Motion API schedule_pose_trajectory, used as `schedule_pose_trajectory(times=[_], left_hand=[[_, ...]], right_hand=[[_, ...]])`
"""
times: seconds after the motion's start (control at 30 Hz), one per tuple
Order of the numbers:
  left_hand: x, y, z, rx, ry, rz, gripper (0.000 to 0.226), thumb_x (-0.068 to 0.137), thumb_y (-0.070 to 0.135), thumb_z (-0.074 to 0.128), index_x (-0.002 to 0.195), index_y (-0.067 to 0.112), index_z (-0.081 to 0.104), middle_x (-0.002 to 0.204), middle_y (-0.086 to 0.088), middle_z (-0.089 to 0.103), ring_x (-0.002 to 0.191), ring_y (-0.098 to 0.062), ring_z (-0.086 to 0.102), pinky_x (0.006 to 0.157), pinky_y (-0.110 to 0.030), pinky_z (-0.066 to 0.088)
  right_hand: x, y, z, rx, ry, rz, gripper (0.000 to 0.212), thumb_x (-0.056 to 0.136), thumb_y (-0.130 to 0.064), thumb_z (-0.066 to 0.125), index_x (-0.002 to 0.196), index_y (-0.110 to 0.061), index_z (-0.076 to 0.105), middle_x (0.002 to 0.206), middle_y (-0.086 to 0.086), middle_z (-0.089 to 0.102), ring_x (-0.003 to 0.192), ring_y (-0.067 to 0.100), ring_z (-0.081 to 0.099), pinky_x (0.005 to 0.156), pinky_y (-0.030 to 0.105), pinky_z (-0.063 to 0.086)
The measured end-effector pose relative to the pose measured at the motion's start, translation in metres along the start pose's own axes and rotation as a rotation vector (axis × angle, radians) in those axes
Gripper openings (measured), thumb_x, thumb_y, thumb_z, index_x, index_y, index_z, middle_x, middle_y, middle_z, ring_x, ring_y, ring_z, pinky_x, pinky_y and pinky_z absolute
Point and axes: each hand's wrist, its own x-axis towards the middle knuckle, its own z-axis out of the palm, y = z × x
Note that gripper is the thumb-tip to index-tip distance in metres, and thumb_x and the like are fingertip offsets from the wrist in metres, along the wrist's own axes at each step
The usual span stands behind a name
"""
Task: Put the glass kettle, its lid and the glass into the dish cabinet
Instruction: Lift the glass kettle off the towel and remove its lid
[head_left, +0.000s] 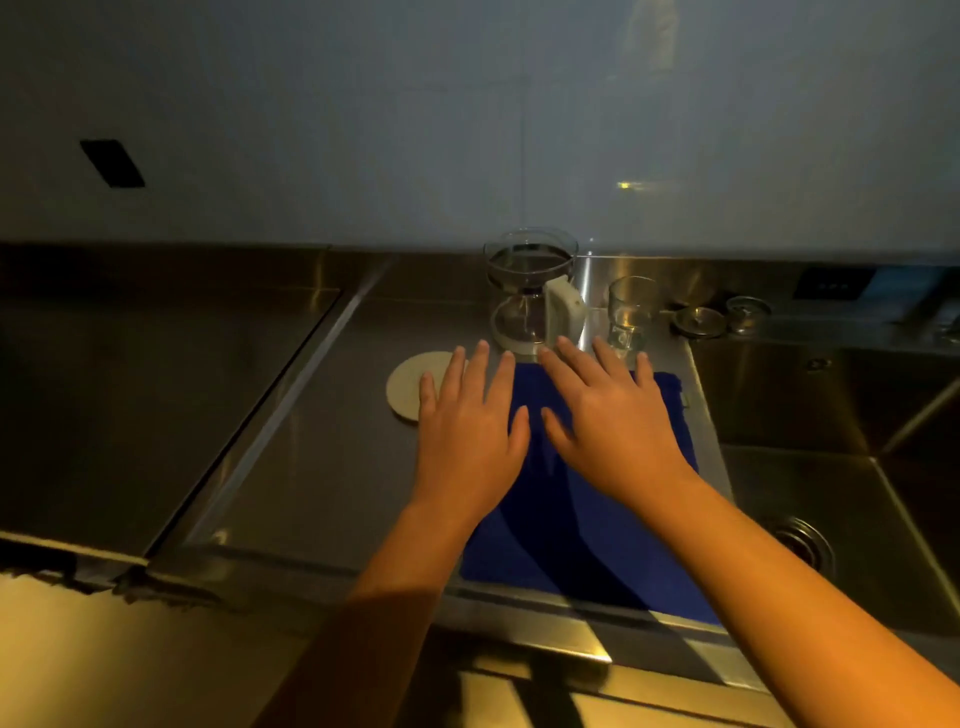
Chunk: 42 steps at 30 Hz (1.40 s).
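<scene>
Both hands out over the table (322, 441), palms down, fingers straight & spread. Left hand (467, 431) and right hand (613, 421) hold nothing, over the blue cloth (597, 519); touching it or not, can't tell. Glass kettle (530, 291) stands upright just past the fingertips, near the back wall, no lid on it. My read: thin clear glass, rigid, fragile, prob. slick, light if empty. Best taken by the white handle (563, 310), which faces the right hand, w/ the other hand under the base. Glass (630, 312) is just right of the kettle, upright: small, light, wrap fingers round the body. Lid (698, 321) looks like the flat round piece further right, by the sink (779, 395) edge; lift gently, detail too small to tell. Count: 1 kettle, 1 glass, 1 lid, 1 small glass item (748, 312) beside the lid (unclear what), 1 round coaster (410, 384), 1 cloth, 2 hands. Dish cabinet not made out here
</scene>
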Motion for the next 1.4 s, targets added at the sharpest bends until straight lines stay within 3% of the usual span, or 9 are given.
schedule_pose_trajectory(times=[0.1, 0.2, 0.47, 1.3, 1.37, 1.4], left_hand=[[0.012, -0.025, 0.004, -0.019, -0.001, 0.069, 0.056, 0.097, 0.035, 0.037, 0.147, 0.017, 0.02, 0.155, -0.009, 0.015, 0.143, -0.025, 0.007, 0.114, -0.046, 0.005], [0.024, -0.048, 0.005, -0.043, -0.01, 0.122, 0.054, 0.096, 0.032, 0.039, 0.146, 0.014, 0.025, 0.154, -0.011, 0.019, 0.143, -0.028, 0.011, 0.113, -0.049, 0.008], [0.049, -0.091, 0.013, -0.009, -0.124, 0.193, 0.057, 0.098, 0.035, 0.03, 0.149, 0.02, 0.01, 0.157, -0.005, 0.005, 0.144, -0.022, -0.001, 0.114, -0.044, 0.002], [0.11, -0.061, 0.068, 0.115, -0.252, 0.113, 0.058, 0.1, 0.036, 0.025, 0.148, 0.021, -0.001, 0.157, -0.004, -0.003, 0.144, -0.021, -0.006, 0.115, -0.043, 0.002], [0.109, -0.067, 0.074, 0.107, -0.231, 0.108, 0.057, 0.099, 0.035, 0.028, 0.149, 0.017, 0.007, 0.157, -0.008, 0.006, 0.144, -0.024, 0.004, 0.114, -0.046, 0.01], [0.108, -0.072, 0.076, 0.09, -0.166, 0.12, 0.055, 0.096, 0.034, 0.031, 0.147, 0.013, 0.021, 0.153, -0.013, 0.02, 0.141, -0.028, 0.018, 0.111, -0.049, 0.022]], right_hand=[[0.014, -0.018, 0.011, -0.04, -0.022, 0.064, 0.061, 0.091, -0.033, 0.051, 0.145, -0.017, 0.027, 0.151, 0.008, 0.027, 0.14, 0.033, 0.02, 0.11, 0.056, 0.016], [0.026, -0.035, 0.024, -0.059, 0.007, 0.137, 0.06, 0.084, -0.028, 0.063, 0.137, -0.012, 0.042, 0.142, 0.013, 0.043, 0.133, 0.038, 0.035, 0.103, 0.061, 0.026], [0.047, -0.067, 0.054, -0.095, 0.079, 0.234, 0.061, 0.07, -0.022, 0.078, 0.125, -0.007, 0.056, 0.127, 0.016, 0.057, 0.119, 0.041, 0.05, 0.089, 0.064, 0.039], [0.079, 0.006, 0.101, -0.042, 0.075, 0.178, 0.059, 0.075, -0.025, 0.073, 0.128, -0.008, 0.053, 0.13, 0.014, 0.055, 0.121, 0.039, 0.049, 0.092, 0.062, 0.038], [0.082, 0.007, 0.108, -0.036, 0.059, 0.161, 0.059, 0.074, -0.024, 0.073, 0.128, -0.008, 0.053, 0.131, 0.014, 0.055, 0.121, 0.039, 0.049, 0.091, 0.062, 0.039], [0.084, 0.006, 0.111, -0.034, 0.055, 0.153, 0.059, 0.073, -0.024, 0.074, 0.126, -0.008, 0.054, 0.13, 0.015, 0.055, 0.12, 0.039, 0.05, 0.091, 0.062, 0.039]])
